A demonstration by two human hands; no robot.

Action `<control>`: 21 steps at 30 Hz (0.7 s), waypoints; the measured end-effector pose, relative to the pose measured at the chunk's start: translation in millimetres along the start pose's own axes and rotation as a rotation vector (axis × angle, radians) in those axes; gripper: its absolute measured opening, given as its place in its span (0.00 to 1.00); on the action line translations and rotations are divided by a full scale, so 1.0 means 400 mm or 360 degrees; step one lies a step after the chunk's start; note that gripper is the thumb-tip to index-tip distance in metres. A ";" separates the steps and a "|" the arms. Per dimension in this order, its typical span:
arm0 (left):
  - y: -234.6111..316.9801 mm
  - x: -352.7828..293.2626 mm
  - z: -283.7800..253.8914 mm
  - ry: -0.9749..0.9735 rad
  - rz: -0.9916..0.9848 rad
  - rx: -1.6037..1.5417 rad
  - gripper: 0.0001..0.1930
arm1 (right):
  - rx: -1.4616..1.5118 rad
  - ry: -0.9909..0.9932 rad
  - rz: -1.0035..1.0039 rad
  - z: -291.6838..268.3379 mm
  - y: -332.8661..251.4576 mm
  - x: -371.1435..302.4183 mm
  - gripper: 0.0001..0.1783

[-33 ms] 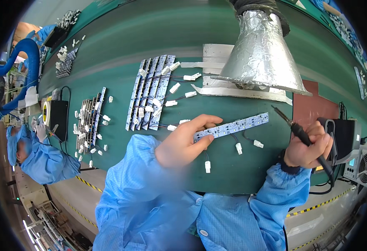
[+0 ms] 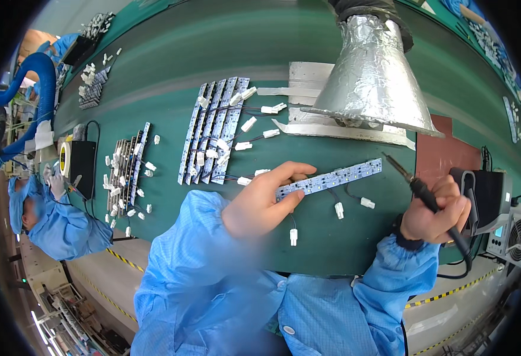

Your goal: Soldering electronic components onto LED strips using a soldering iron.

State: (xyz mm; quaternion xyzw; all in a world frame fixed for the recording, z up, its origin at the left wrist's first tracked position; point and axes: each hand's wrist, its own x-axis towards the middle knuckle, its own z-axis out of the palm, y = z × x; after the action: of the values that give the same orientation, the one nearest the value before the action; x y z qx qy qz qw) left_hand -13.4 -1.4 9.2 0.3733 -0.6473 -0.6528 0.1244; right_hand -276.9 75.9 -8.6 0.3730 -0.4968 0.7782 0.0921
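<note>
My left hand (image 2: 264, 200) pinches the left end of a narrow circuit board strip (image 2: 337, 179), thumb on top, fingers behind. The strip slants up to the right above the green bench. Thin dark wires run from it to white plug connectors (image 2: 339, 210) lying below. In my right hand (image 2: 435, 210) is a soldering iron (image 2: 417, 183), gripped like a pen. Its tip points up and left, just apart from the strip's right end. Further left lie several similar strips (image 2: 213, 130) side by side, their white connectors partly covering them.
A foil-covered fume hood (image 2: 374, 77) stands at the back right over pale plates. A reddish mat (image 2: 450, 145) and a black-and-grey machine (image 2: 487, 199) are at the right. Another bundle of strips (image 2: 127, 169) lies left, near a black box (image 2: 81, 166) and a co-worker in blue (image 2: 64, 219).
The soldering iron and my right hand have shifted very slightly left, bringing the tip closer to the strip's right end. My left hand and the strip look almost unchanged.
</note>
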 end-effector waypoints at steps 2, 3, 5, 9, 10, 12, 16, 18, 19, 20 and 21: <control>-0.017 0.002 0.006 0.0017 -0.0042 0.0008 0.18 | 0.0004 -0.0128 0.0032 0.028 -0.048 -0.042 0.21; -0.029 0.004 0.009 0.0024 -0.0044 -0.0003 0.18 | 0.0033 -0.0256 -0.0013 0.033 -0.061 -0.062 0.20; -0.057 0.007 0.016 0.0101 0.0240 0.0027 0.17 | 0.0046 -0.0584 -0.0099 0.031 -0.079 -0.084 0.20; -0.072 0.001 0.020 0.0164 0.0227 0.0032 0.17 | 0.0127 -0.0984 -0.0251 0.061 -0.106 -0.103 0.18; -0.073 0.000 0.022 0.0178 0.0215 0.0010 0.17 | 0.0140 -0.1041 -0.0258 0.065 -0.109 -0.108 0.17; -0.071 -0.001 0.024 0.0190 0.0201 -0.0016 0.17 | 0.0152 -0.1060 -0.0256 0.070 -0.111 -0.116 0.17; -0.071 -0.001 0.027 0.0217 0.0196 -0.0003 0.17 | 0.0151 -0.1095 -0.0228 0.072 -0.114 -0.123 0.17; -0.071 -0.002 0.028 0.0223 0.0196 -0.0015 0.17 | 0.0151 -0.1105 -0.0222 0.074 -0.114 -0.125 0.17; -0.069 -0.002 0.028 0.0220 0.0185 -0.0007 0.17 | 0.0151 -0.1112 -0.0218 0.074 -0.114 -0.127 0.17; -0.069 -0.001 0.028 0.0214 0.0176 0.0001 0.17 | 0.0149 -0.1114 -0.0217 0.074 -0.113 -0.129 0.17; -0.070 -0.001 0.028 0.0212 0.0175 -0.0002 0.17 | 0.0148 -0.1109 -0.0214 0.073 -0.112 -0.131 0.18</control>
State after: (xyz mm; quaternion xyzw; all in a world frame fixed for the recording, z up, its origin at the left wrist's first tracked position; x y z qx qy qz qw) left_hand -11.5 11.1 -18.1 0.3798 -0.6568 -0.6191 0.2029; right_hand -202.5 85.0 -5.6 0.6516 -0.4367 0.6183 -0.0489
